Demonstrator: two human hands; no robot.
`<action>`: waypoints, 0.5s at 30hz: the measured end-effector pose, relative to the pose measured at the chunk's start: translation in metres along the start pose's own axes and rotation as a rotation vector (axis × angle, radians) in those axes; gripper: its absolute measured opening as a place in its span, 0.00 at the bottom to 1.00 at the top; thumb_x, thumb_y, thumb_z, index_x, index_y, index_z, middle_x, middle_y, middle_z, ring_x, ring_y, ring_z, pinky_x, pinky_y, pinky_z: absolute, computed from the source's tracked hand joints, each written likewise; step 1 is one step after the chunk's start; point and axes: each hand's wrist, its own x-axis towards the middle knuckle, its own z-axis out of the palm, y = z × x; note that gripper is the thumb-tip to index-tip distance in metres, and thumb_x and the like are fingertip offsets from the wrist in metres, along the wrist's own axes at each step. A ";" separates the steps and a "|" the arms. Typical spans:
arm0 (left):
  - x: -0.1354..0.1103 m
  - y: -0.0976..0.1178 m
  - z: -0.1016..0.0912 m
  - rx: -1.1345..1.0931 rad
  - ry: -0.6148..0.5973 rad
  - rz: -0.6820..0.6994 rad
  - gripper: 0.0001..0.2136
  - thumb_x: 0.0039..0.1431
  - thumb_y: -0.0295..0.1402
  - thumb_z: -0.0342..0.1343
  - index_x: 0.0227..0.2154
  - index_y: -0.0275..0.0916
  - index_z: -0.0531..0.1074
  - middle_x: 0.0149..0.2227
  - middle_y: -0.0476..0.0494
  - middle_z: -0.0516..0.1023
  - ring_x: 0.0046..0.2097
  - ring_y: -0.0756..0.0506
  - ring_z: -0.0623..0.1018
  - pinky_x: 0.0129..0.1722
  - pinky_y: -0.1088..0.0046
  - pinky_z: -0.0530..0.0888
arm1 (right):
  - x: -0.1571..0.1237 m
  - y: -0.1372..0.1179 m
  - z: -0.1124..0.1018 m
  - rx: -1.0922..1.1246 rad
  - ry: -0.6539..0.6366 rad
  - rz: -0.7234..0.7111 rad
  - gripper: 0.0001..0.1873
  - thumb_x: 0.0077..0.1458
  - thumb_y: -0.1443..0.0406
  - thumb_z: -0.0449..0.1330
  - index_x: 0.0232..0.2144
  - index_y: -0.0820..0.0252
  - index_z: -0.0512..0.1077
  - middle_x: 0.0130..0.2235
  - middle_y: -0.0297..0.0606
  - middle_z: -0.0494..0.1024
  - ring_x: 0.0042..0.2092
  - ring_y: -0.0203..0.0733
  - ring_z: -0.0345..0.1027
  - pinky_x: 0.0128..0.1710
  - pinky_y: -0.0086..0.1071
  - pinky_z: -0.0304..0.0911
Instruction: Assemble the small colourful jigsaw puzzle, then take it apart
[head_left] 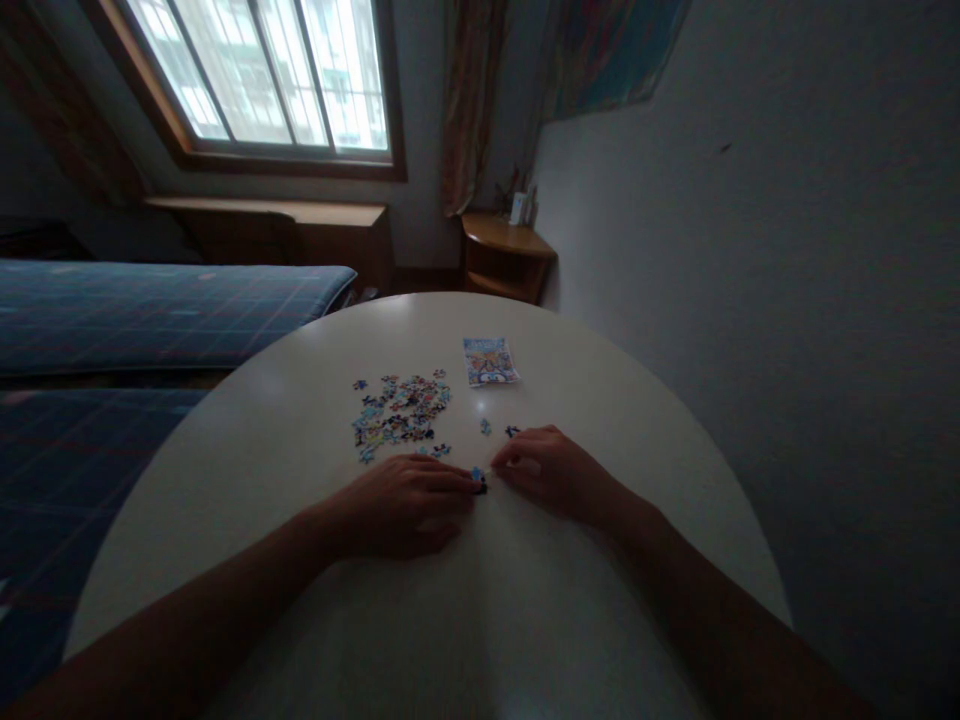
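Observation:
Both my hands rest on a round white table (315,430), fingertips meeting at a small blue puzzle piece (478,479). My left hand (401,503) lies knuckles up, its fingers drawn together and pinching that piece. My right hand (544,467) is curled, fingertips pressed on the same piece from the right. A loose pile of coloured puzzle pieces (400,412) lies just beyond my left hand. Two stray pieces (498,429) sit beyond my right hand. A small printed picture card (489,360) lies farther back.
A bed with a blue checked cover (142,310) stands to the left of the table. A wooden corner shelf (504,252) and a low wooden cabinet (300,235) stand under the window. A grey wall (750,250) runs close along the table's right side.

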 end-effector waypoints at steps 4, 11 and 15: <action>0.000 -0.003 0.003 -0.048 0.041 -0.033 0.12 0.63 0.30 0.53 0.47 0.42 0.74 0.53 0.43 0.78 0.52 0.44 0.78 0.53 0.68 0.74 | 0.001 0.000 0.006 0.092 0.047 0.030 0.07 0.57 0.69 0.60 0.36 0.56 0.78 0.34 0.35 0.81 0.35 0.37 0.73 0.41 0.31 0.64; 0.008 -0.003 0.015 -0.162 0.372 -0.428 0.06 0.62 0.32 0.56 0.40 0.40 0.75 0.39 0.44 0.81 0.40 0.46 0.81 0.41 0.69 0.77 | 0.004 -0.015 0.011 0.259 0.111 0.100 0.05 0.58 0.66 0.61 0.36 0.57 0.77 0.34 0.35 0.81 0.36 0.37 0.74 0.40 0.31 0.65; 0.014 -0.001 0.022 -0.404 0.474 -0.563 0.03 0.60 0.32 0.58 0.36 0.40 0.75 0.34 0.47 0.81 0.35 0.48 0.81 0.36 0.72 0.78 | 0.007 -0.025 0.016 0.357 0.176 0.224 0.03 0.55 0.64 0.64 0.33 0.57 0.75 0.33 0.34 0.82 0.34 0.37 0.75 0.31 0.27 0.63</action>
